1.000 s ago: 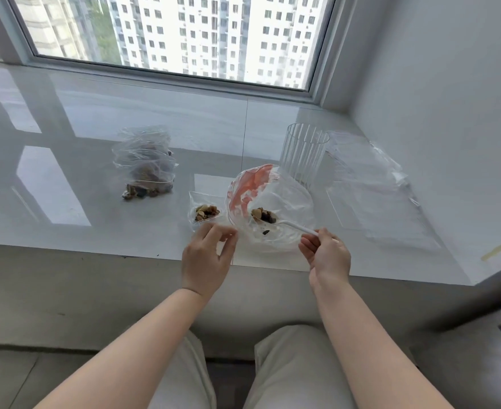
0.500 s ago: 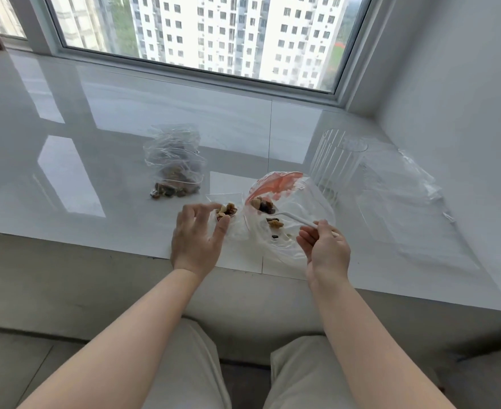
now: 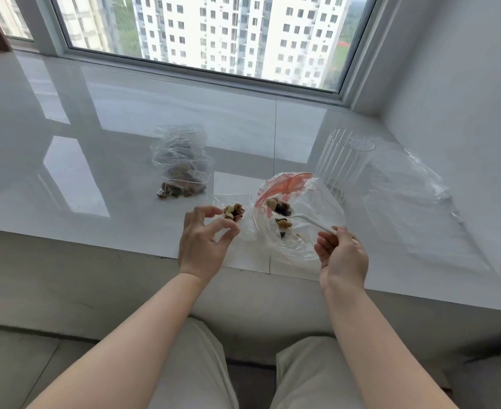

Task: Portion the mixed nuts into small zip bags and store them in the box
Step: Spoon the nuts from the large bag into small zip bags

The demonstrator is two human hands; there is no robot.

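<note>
A large clear bag with a red zip strip [image 3: 299,219] lies open on the white sill, with a few mixed nuts inside. My right hand [image 3: 342,256] pinches the handle of a white plastic spoon [image 3: 308,221] whose bowl carries nuts inside that bag. Left of it sits a small zip bag [image 3: 233,213] holding some nuts. My left hand [image 3: 205,243] pinches this small bag's near edge. Further back on the left lie filled small bags [image 3: 181,169] in a heap.
A ribbed clear box [image 3: 342,163] stands behind the large bag. Flat empty clear bags [image 3: 414,202] lie to the right by the white wall. The sill's front edge runs just under my hands; my knees are below it.
The spoon has risen with a load of nuts toward the bag's red mouth. My left hand shifted onto the small bag's edge. The camera tilted up and to the left.
</note>
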